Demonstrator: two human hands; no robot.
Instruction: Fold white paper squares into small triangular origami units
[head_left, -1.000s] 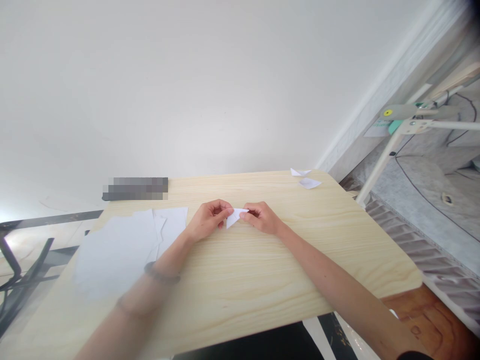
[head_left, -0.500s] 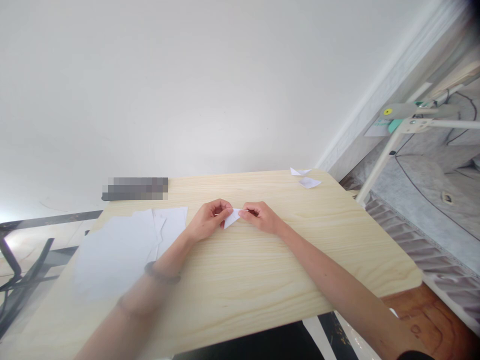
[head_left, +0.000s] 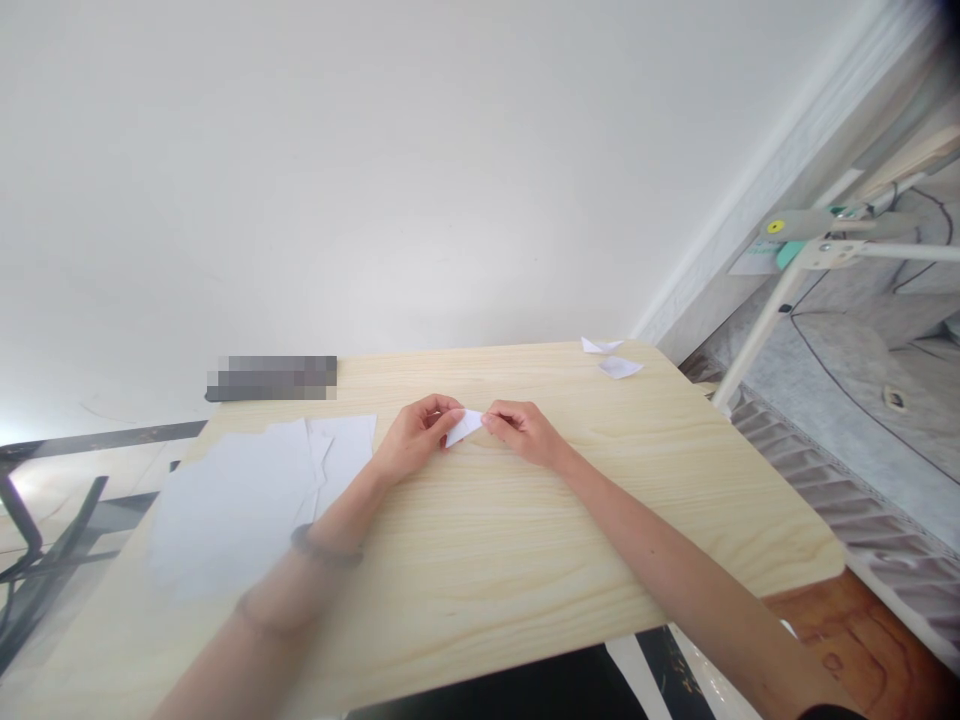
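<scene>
Between my two hands, above the middle of the wooden table (head_left: 480, 560), is a small folded piece of white paper (head_left: 463, 427) with a pointed, triangular outline. My left hand (head_left: 417, 436) pinches its left side between thumb and fingers. At the paper's right corner, the thumb and forefinger of my right hand (head_left: 520, 430) are closed on it. My fingers cover parts of both ends, so the folds there are hidden.
Loose white sheets (head_left: 232, 500) lie spread on the left of the table, partly behind my left forearm. Two folded white papers (head_left: 620, 367) rest near the far right corner. A blurred-out dark object (head_left: 271, 378) is at the far left edge. A white metal frame (head_left: 765, 320) stands right.
My right fingers have shifted slightly outward to the paper's right corner, showing more of the paper. Both hands and the paper have risen a little in view.
</scene>
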